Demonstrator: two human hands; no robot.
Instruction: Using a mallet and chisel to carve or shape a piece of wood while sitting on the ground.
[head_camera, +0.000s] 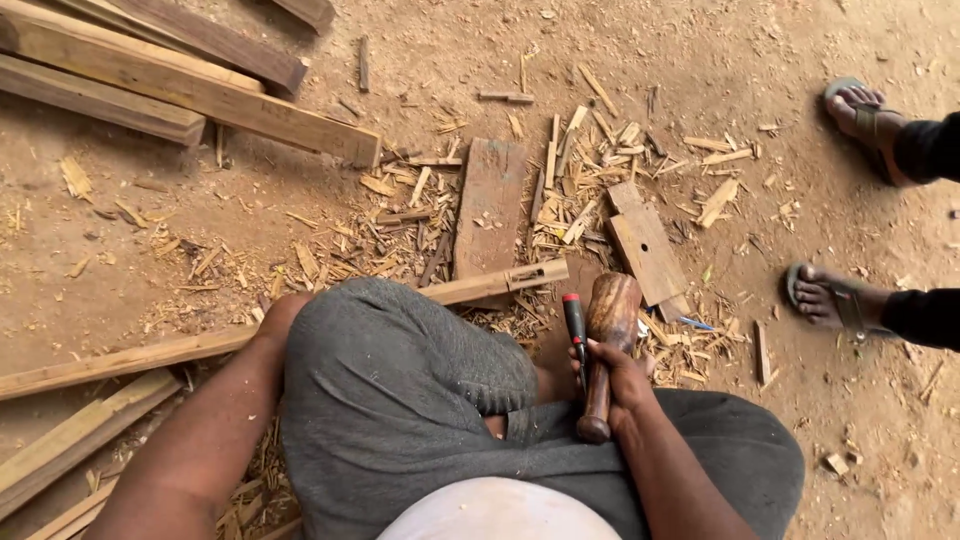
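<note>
On the dirt floor (150, 250), among scattered wood chips (590, 140): right hand (620, 385) wrapped tight around the handle of a wooden mallet (608, 330), club head up and forward, handle end down by the wrist; same grip also pinning a chisel (575, 325) with a red and black handle, lying just beside the mallet on its left. Left hand (285, 312) mostly hidden behind a grey-trousered knee (400, 380), reaching to a long pale wooden batten (495, 282) that runs from the far left edge across to the front of the knee; how far open, and whether gripping or only resting, cannot tell. Just beyond the batten, a weathered flat board (490, 205) lying lengthwise, and to its right a smaller pale offcut (648, 250) on the chips, near the mallet head. Upper left, a stack of heavy timber beams (180, 85); lower left, more pale slats (70, 440) along the ground. Right edge, another person's two sandalled feet (835, 295), well apart from the mallet
</note>
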